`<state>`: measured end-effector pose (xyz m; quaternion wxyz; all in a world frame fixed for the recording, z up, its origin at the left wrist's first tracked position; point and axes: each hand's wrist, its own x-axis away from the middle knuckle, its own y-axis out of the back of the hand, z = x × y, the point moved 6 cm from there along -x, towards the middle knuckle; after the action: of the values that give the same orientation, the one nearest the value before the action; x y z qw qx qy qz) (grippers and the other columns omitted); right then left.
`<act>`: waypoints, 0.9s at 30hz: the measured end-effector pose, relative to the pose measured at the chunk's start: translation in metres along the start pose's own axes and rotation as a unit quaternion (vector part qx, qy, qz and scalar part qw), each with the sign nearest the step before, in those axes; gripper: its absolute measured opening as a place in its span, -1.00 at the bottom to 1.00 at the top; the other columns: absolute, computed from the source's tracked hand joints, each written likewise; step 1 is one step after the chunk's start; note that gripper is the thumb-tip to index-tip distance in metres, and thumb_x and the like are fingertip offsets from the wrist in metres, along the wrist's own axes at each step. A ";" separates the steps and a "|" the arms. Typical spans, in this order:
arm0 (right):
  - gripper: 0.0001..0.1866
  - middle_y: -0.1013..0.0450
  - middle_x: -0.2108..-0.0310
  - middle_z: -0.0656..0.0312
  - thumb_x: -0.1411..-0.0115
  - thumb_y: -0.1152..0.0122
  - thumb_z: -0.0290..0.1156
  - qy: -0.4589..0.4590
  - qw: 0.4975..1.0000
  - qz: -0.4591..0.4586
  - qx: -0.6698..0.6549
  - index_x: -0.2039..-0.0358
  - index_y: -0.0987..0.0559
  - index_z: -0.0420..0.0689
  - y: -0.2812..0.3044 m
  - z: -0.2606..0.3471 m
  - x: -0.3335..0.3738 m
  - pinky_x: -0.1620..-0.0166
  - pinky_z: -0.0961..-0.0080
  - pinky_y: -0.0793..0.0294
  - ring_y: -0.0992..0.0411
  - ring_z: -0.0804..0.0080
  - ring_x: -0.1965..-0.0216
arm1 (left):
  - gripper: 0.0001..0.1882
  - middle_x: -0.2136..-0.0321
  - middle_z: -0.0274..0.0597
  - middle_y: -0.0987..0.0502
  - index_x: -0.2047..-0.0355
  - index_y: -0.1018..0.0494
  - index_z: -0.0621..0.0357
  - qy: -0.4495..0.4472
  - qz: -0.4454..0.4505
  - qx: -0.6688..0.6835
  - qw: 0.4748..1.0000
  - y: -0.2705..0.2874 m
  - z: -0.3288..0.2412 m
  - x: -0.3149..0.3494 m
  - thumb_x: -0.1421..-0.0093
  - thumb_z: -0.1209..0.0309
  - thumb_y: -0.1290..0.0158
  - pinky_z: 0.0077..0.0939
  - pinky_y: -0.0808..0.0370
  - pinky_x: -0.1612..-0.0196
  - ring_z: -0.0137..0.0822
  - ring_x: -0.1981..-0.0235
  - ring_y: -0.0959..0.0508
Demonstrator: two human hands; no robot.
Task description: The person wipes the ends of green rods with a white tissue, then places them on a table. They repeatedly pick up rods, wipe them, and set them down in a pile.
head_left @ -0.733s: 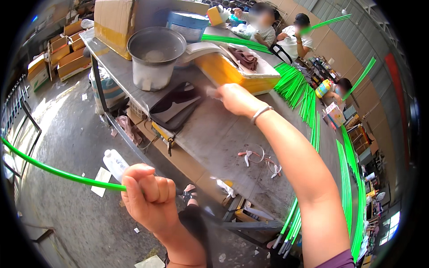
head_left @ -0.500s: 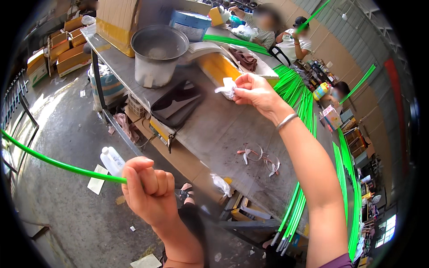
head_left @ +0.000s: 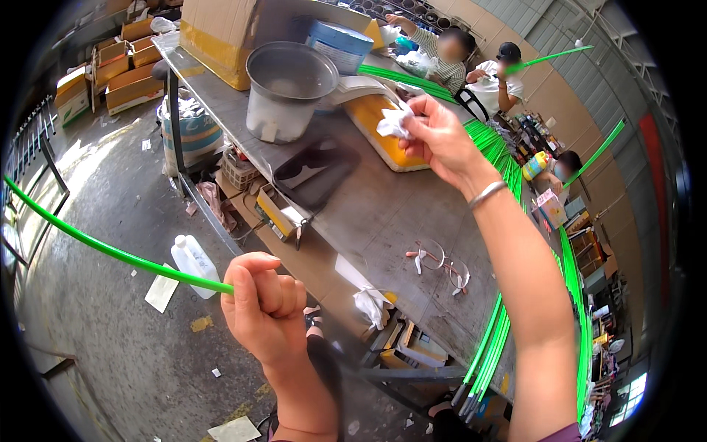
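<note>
My left hand [head_left: 264, 313] is closed around the end of a thin green rod [head_left: 110, 250], which curves away to the left over the floor. Up at the right, above the table, my right hand [head_left: 445, 144] pinches a crumpled white cloth or tissue [head_left: 395, 121] between thumb and fingers. The cloth is apart from the rod. Beneath that hand lies a shallow box with a yellow side [head_left: 375, 125]. A pair of glasses [head_left: 442, 265] rests on the dark table [head_left: 368, 214], left of my right forearm.
On the table stand a grey-rimmed bucket [head_left: 283, 103], a blue tub [head_left: 340, 48], a cardboard box [head_left: 213, 44] and dark sunglasses [head_left: 313, 169]. Bundles of green rods [head_left: 490, 346] line its right side. A white jug [head_left: 193, 265] stands on the floor. Several co-workers sit at the far end.
The whole view has shifted, so hands and table appear further right. Both hands keep their grips. A far co-worker's green rod has swung from steep to nearly level.
</note>
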<state>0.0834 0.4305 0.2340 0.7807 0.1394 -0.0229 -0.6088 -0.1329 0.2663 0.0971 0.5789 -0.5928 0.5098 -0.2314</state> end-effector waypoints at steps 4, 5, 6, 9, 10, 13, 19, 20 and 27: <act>-0.78 -0.51 0.51 0.19 -0.04 -0.32 -0.44 0.136 0.967 -0.075 0.204 0.43 -0.43 -0.21 -0.023 0.032 -0.051 0.43 0.62 -0.48 -0.48 0.54 0.52 | -0.66 0.79 -0.54 0.07 0.28 -0.36 0.33 0.006 0.001 -0.005 1.000 0.001 0.004 -0.001 -0.37 0.27 0.26 -0.66 0.14 0.76 -0.65 0.81 0.11; -0.84 -0.51 0.54 0.17 -0.03 -0.31 -0.47 0.171 0.954 -0.060 0.239 0.45 -0.49 -0.25 -0.036 0.038 -0.065 0.40 0.62 -0.49 -0.49 0.52 0.51 | -0.67 0.79 -0.54 0.07 0.28 -0.35 0.33 0.005 0.000 -0.006 1.000 0.001 0.004 -0.001 -0.37 0.27 0.25 -0.66 0.14 0.76 -0.66 0.81 0.11; -0.87 -0.54 0.47 0.10 -0.03 -0.27 -0.51 0.160 0.955 -0.044 0.245 0.39 -0.58 -0.27 -0.046 0.036 -0.076 0.32 0.55 -0.50 -0.52 0.46 0.44 | -0.67 0.79 -0.53 0.06 0.28 -0.35 0.34 0.005 -0.002 -0.007 1.000 0.002 0.005 -0.002 -0.37 0.27 0.25 -0.66 0.14 0.76 -0.66 0.81 0.11; -0.75 -0.55 0.36 0.07 -0.02 -0.18 -0.56 0.210 0.849 0.046 0.482 0.23 -0.60 -0.18 -0.093 0.034 -0.107 0.15 0.48 -0.46 -0.51 0.34 0.28 | -0.67 0.79 -0.53 0.06 0.28 -0.35 0.35 -0.009 -0.011 -0.023 1.000 0.007 -0.001 -0.004 -0.37 0.28 0.25 -0.65 0.14 0.75 -0.66 0.81 0.10; -0.69 -0.54 0.33 0.08 -0.03 -0.16 -0.55 0.205 0.808 0.086 0.545 0.16 -0.58 -0.16 -0.106 0.029 -0.113 0.10 0.47 -0.43 -0.50 0.33 0.22 | -0.66 0.79 -0.53 0.06 0.28 -0.35 0.35 -0.013 -0.014 -0.028 0.999 0.009 -0.002 -0.005 -0.37 0.28 0.25 -0.65 0.14 0.75 -0.65 0.81 0.10; -0.76 -0.54 0.34 0.03 0.00 -0.15 -0.58 0.175 0.807 0.156 0.542 0.26 -0.60 -0.19 -0.130 0.024 -0.120 0.12 0.48 -0.44 -0.51 0.27 0.24 | -0.66 0.79 -0.53 0.06 0.28 -0.35 0.36 -0.011 -0.031 -0.023 0.999 0.014 -0.004 -0.006 -0.37 0.28 0.25 -0.65 0.14 0.75 -0.65 0.81 0.10; -0.81 -0.51 0.47 0.11 0.06 -0.24 -0.47 0.128 0.764 0.206 0.598 0.38 -0.58 -0.24 -0.145 0.020 -0.136 0.26 0.49 -0.45 -0.47 0.36 0.38 | -0.66 0.79 -0.53 0.06 0.29 -0.36 0.35 0.004 -0.055 -0.012 0.998 0.025 -0.002 -0.009 -0.37 0.28 0.26 -0.64 0.14 0.74 -0.65 0.81 0.10; -0.81 -0.51 0.47 0.12 0.06 -0.24 -0.47 0.140 0.757 0.211 0.603 0.38 -0.58 -0.24 -0.145 0.018 -0.140 0.26 0.48 -0.45 -0.47 0.36 0.38 | -0.66 0.79 -0.53 0.06 0.29 -0.36 0.35 0.002 -0.061 -0.019 0.998 0.026 -0.002 -0.009 -0.37 0.29 0.26 -0.64 0.14 0.74 -0.65 0.81 0.10; -0.76 -0.52 0.37 0.06 0.06 -0.18 -0.54 0.146 0.743 0.220 0.615 0.30 -0.55 -0.29 -0.157 0.014 -0.143 0.17 0.45 -0.43 -0.48 0.28 0.29 | -0.66 0.79 -0.53 0.06 0.30 -0.36 0.35 0.016 -0.088 -0.035 0.995 0.034 0.004 -0.010 -0.37 0.29 0.27 -0.64 0.14 0.74 -0.65 0.81 0.10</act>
<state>-0.1044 0.5302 0.2277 0.6316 0.6674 -0.3085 -0.2457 -0.1452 0.2835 0.0682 0.5270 -0.6510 0.4731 -0.2732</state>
